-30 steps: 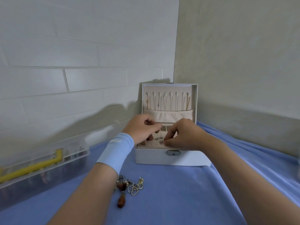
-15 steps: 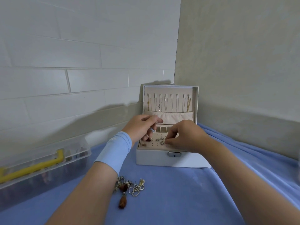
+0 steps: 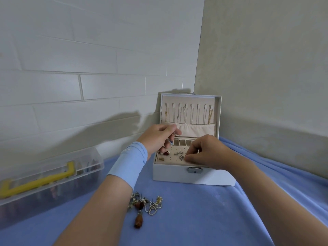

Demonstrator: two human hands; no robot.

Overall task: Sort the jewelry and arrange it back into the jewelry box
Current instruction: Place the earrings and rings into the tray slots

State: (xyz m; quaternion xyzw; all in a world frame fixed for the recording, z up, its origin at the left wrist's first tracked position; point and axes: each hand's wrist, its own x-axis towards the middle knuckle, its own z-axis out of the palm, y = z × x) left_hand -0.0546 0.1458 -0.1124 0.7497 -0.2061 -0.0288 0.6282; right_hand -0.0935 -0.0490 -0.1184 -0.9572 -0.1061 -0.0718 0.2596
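Jewelry box [image 3: 177,174]: on blue cloth [image 3: 204,210] in the wall corner, lid upright, necklaces [image 3: 185,114] hanging inside.
Left hand [image 3: 158,137]: over the box's left side, pinching a small silvery piece [image 3: 174,134].
Right hand [image 3: 207,151]: curled, fingertips on earring panel [image 3: 173,157]; can't tell if it grips anything.
Loose jewelry [image 3: 147,206]: heaped beside left forearm.
Plastic case [image 3: 44,183]: far left.

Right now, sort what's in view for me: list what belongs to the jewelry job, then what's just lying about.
Job: open jewelry box; earrings on its perforated panel; necklaces hung in the lid; loose jewelry pile; left hand pinching a small piece; right hand at the panel.
Lying about: clear plastic case with yellow handle; blue cloth.
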